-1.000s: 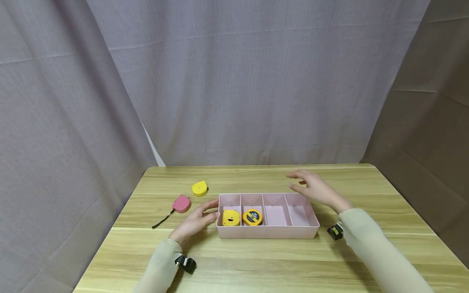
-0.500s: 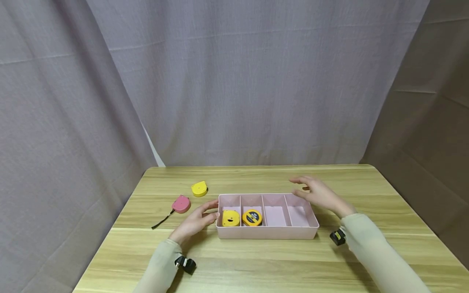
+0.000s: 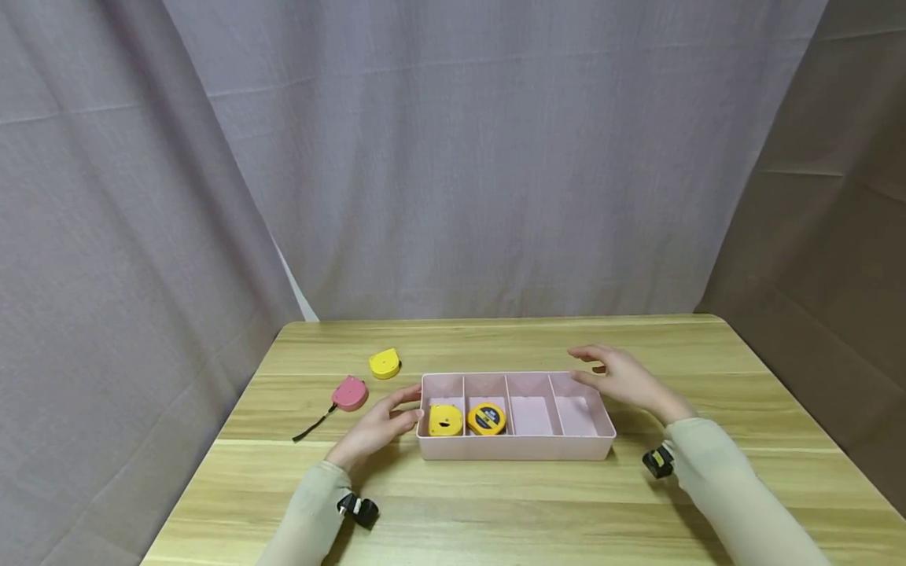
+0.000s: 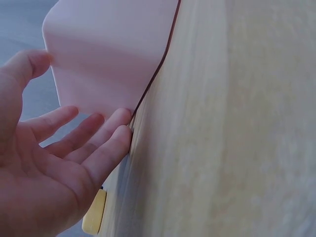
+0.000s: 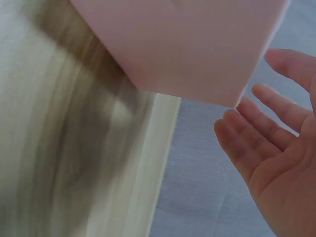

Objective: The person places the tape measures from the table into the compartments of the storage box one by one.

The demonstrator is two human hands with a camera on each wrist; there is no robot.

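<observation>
Pink plastic, four compartments in a row: the tray [image 3: 515, 450] sits on the wooden counter [image 3: 495, 503] with a person's two hands at its ends. The left hand [image 3: 375, 428] lies with straight, relaxed fingers against the tray's left end wall, thumb up near the rim, curled round nothing. The right hand [image 3: 623, 379] hovers at the tray's far right corner, fingers spread and loose; from the wrist view, the right hand [image 5: 276, 158] shows as just apart from the wall, not touching it.

Inside the tray, a yellow tape measure [image 3: 446, 420] fills the leftmost compartment, and a round yellow-and-black tape measure [image 3: 487, 419] lies in the one beside it; the two compartments to the right hold nothing visible. Left of the tray lie a pink tape measure [image 3: 350, 393], its dark cord trailing toward the counter's left edge, and, farther back, another yellow one [image 3: 385, 363].

The likely trouble is a one-sided push. With only the left hand in contact, the light tray could pivot or skid to the right on the smooth wood (its weight sits entirely in the left half). A lift from the ends would probably tip it left, letting both tape measures slide against the dividers or jump them. A sweep of the left forearm could also catch the pink tape measure's cord.
</observation>
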